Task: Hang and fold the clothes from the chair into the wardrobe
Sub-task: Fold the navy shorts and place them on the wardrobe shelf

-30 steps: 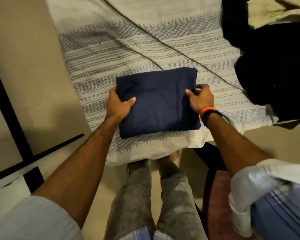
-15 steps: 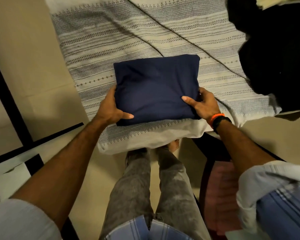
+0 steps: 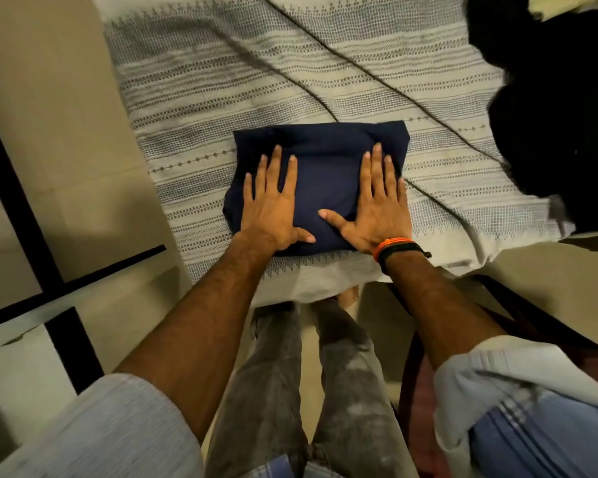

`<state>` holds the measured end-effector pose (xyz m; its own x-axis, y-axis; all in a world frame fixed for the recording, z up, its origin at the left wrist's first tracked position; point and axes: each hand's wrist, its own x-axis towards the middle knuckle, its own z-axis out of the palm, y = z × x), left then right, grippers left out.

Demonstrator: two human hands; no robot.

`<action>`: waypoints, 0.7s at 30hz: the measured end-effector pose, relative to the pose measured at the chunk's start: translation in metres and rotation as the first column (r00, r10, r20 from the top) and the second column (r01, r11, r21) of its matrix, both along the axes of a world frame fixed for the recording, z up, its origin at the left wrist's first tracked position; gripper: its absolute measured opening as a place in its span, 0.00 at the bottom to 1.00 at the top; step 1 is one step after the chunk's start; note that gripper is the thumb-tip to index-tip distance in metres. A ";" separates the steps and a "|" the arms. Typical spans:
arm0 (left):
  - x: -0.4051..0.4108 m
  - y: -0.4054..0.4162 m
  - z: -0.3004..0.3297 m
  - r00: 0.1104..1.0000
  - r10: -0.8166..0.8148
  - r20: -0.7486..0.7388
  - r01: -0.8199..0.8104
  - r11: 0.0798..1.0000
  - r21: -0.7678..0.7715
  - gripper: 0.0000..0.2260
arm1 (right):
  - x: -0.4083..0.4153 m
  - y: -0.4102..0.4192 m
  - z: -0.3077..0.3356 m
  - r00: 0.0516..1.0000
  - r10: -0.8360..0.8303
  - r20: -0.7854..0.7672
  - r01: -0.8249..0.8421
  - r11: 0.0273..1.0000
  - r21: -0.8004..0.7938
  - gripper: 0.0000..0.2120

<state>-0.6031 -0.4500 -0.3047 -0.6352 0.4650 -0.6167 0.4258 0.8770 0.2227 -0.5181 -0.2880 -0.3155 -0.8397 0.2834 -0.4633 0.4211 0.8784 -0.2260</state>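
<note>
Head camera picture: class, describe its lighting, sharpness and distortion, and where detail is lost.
Head view: dim, warm light; the left hand and right hand, flat on the folded navy-blue cloth, look sharp; the striped white bedcover bows with wide-angle distortion; the black clothing pile is featureless shadow; sleeves near the bottom edge blur.

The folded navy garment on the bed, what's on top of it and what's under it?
On the folded navy garment, left hand and right hand press flat. Under it lies the striped bedspread; the part beneath is hidden.
</note>
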 end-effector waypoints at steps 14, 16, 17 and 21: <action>0.007 -0.026 0.010 0.418 0.893 0.166 -0.900 0.381 0.213 0.43 | 0.011 0.013 0.012 0.636 -0.759 0.137 0.727 0.530 -0.437 0.39; 0.000 -0.025 0.005 0.260 0.909 0.326 -0.965 0.235 0.116 0.43 | 0.008 0.017 0.011 0.629 -0.748 0.214 0.741 0.493 -0.457 0.34; -0.003 -0.025 0.004 0.237 0.894 0.382 -0.971 0.227 0.072 0.43 | 0.006 0.018 0.011 0.605 -0.754 0.254 0.752 0.438 -0.492 0.31; -0.006 -0.025 0.006 0.177 0.780 0.601 -0.975 0.224 -0.003 0.30 | 0.000 0.023 0.007 0.554 -0.755 0.352 0.752 0.272 -0.600 0.21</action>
<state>-0.6091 -0.4750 -0.2988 -0.4811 -0.0302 -0.8761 -0.8098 0.3981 0.4309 -0.5179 -0.2654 -0.3081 -0.4174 0.4340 -0.7984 0.8131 -0.2139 -0.5414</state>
